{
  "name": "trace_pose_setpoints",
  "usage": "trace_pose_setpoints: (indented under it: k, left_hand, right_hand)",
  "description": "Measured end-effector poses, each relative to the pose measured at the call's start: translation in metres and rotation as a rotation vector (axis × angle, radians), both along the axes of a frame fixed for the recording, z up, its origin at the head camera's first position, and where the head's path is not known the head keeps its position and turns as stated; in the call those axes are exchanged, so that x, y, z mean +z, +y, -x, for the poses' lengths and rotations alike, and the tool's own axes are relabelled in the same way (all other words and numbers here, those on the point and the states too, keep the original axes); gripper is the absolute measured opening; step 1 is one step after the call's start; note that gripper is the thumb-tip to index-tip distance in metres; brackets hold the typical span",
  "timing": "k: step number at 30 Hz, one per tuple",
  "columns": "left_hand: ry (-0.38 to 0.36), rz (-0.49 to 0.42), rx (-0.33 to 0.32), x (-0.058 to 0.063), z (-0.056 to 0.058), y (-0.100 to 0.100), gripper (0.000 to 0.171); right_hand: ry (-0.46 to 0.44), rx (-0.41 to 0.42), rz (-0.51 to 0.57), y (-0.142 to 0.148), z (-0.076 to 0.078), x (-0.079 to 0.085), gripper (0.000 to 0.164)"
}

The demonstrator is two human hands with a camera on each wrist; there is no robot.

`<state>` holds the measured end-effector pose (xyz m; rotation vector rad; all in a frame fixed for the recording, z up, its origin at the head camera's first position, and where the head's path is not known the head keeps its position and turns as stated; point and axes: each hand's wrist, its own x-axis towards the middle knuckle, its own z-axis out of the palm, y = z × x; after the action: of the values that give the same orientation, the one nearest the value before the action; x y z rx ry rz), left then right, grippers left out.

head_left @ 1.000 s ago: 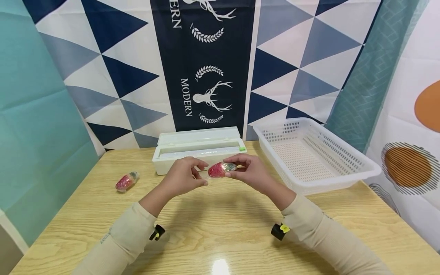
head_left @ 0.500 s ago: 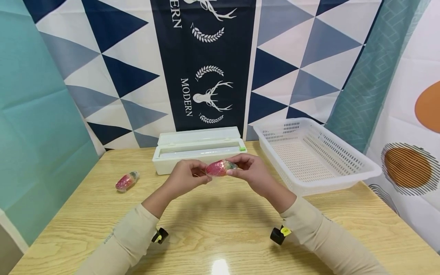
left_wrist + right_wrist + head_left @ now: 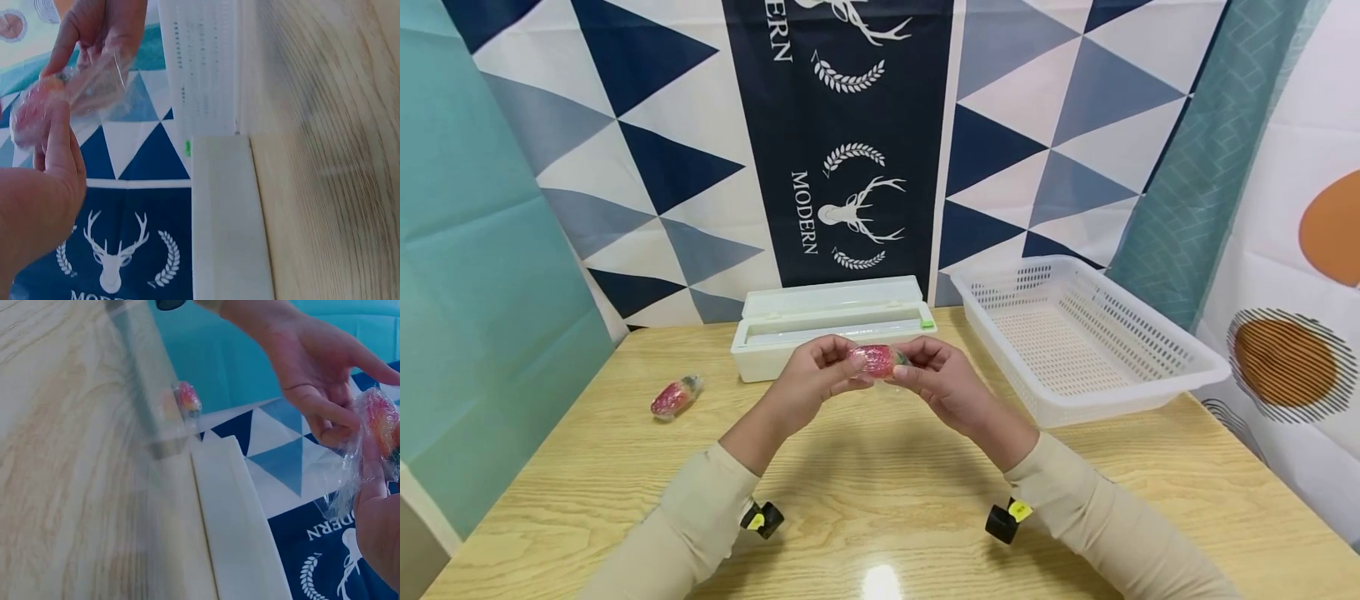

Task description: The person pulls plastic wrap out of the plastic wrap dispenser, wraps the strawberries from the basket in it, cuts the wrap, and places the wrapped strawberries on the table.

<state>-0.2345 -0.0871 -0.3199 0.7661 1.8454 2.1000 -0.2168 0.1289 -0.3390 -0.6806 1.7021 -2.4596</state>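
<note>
A small red fruit [image 3: 877,361] with a yellowish-green end is held up between both hands, above the table and before the white box. My left hand [image 3: 820,375] grips its red end, thumb in front. At the green end, my right hand [image 3: 943,379] pinches it between thumb and fingers. In the left wrist view, clear cling film [image 3: 103,94] wraps the fruit, and a loose crumpled flap sticks out from it. The right wrist view shows film hanging below the fruit [image 3: 380,422] too. Its exact kind is unclear under the wrap.
Behind the hands stands a white cling film dispenser [image 3: 767,362], its lid up and a roll [image 3: 835,332] inside. A similar film-wrapped red fruit [image 3: 672,400] lies at left on the wooden table [image 3: 880,492]. At right back sits a white perforated basket [image 3: 1120,398].
The left hand has moved right onto the fruit's red end, which it had not been touching a second ago. The right hand keeps its pinch; the hands are now closer together.
</note>
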Motion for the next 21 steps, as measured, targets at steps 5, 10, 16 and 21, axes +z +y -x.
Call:
trace_pose_setpoints:
  k: [5,10,16,21]
  left_hand:
    - [-0.087,-0.037,0.060,-0.001,0.000,0.008,0.015]
    - [-0.153,-0.056,0.093,-0.001,0.001,0.010,0.009]
    - [-0.190,-0.127,0.021,0.002,-0.001,0.010,0.004]
    - [-0.203,-0.136,0.013,0.003,-0.001,0.010,0.005]
  right_hand:
    - [0.027,-0.041,-0.127,0.002,0.003,-0.003,0.018]
    - [0.079,0.000,-0.302,0.013,0.009,-0.006,0.049]
    - [-0.021,0.232,-0.178,0.014,0.009,-0.010,0.051]
    - [-0.081,0.170,-0.098,0.013,0.005,-0.008,0.029]
